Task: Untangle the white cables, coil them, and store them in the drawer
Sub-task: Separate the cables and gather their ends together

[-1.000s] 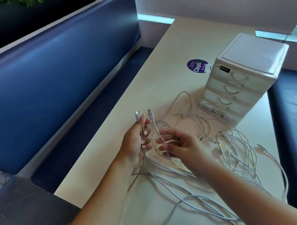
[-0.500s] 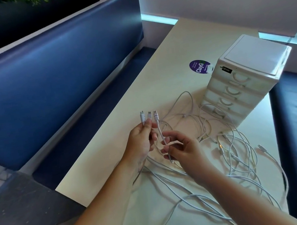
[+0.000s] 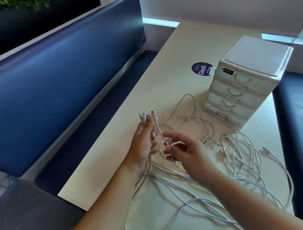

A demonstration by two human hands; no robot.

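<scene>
fingers (image 3: pixel 174 136) pinch white cables (image 3: pixel 159 128) — plugs (image 3: pixel 154 114) above.

Soft daylight — blurred, bowed edges

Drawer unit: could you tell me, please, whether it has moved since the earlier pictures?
No. The drawer unit stands just right of the purple sticker, its labelled corner beside the sticker's edge exactly as before.

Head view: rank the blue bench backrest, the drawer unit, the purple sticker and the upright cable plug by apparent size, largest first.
1. blue bench backrest
2. drawer unit
3. purple sticker
4. cable plug, which looks smallest even though it is nearest the camera
</scene>
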